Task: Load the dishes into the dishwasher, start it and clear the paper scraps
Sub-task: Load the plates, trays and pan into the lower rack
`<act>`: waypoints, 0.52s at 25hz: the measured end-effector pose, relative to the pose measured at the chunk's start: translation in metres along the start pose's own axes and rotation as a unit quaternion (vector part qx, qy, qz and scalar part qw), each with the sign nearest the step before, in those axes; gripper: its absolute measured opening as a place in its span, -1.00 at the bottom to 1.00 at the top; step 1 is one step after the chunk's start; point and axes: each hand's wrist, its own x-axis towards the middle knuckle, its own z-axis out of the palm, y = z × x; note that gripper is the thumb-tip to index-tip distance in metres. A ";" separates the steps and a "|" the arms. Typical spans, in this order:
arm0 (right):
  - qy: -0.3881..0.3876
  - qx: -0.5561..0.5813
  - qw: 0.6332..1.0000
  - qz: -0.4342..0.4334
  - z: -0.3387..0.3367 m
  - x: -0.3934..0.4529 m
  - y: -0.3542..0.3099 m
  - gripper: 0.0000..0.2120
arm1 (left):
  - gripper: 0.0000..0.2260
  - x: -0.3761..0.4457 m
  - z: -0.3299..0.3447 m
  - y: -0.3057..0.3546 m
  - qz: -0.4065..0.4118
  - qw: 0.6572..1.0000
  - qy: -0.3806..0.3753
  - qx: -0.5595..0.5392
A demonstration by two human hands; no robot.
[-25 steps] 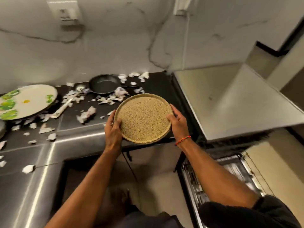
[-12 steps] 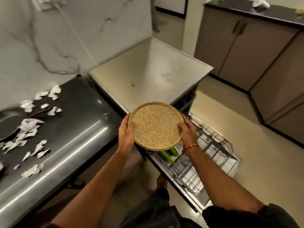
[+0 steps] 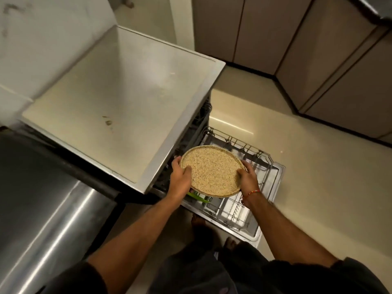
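A round speckled beige plate [image 3: 212, 170] sits between the two hands, held over the pulled-out lower dishwasher rack [image 3: 250, 164]. The left hand [image 3: 180, 179] grips the plate's left rim, thumb curled over its top face and fingers hidden beneath. The right hand [image 3: 248, 177] grips the right rim, with the thumb on the rim; a red thread bracelet [image 3: 252, 192] circles that wrist. The plate tilts slightly, clear of the wire tines. A green item [image 3: 198, 197] lies in the rack just under the plate's near edge. The open dishwasher [image 3: 118, 98] stands to the left, beside a dark steel counter [image 3: 42, 209].
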 end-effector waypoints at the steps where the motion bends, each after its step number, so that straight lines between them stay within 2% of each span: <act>1: -0.005 0.000 1.000 0.017 -0.002 0.008 0.009 -0.54 | -0.56 0.010 0.006 -0.003 -0.015 1.000 0.000 0.018; 3: -0.041 0.014 0.997 0.058 -0.005 0.027 0.029 -0.42 | -0.61 0.033 0.017 -0.011 -0.046 0.998 0.019 0.046; 7: -0.121 0.021 0.984 0.129 -0.007 0.072 0.072 -0.01 | -0.71 0.073 0.036 -0.046 -0.109 0.989 0.046 0.088; 9: -0.151 0.012 0.979 0.139 -0.007 0.101 0.101 0.01 | -0.68 0.099 0.050 -0.071 -0.127 0.984 0.075 0.104; 11: -0.173 0.016 0.975 0.142 -0.002 0.132 0.129 -0.13 | -0.65 0.129 0.063 -0.099 -0.131 0.980 0.097 0.115; 13: -0.172 0.034 0.974 0.143 0.004 0.161 0.156 -0.08 | -0.64 0.159 0.074 -0.123 -0.141 0.980 0.105 0.099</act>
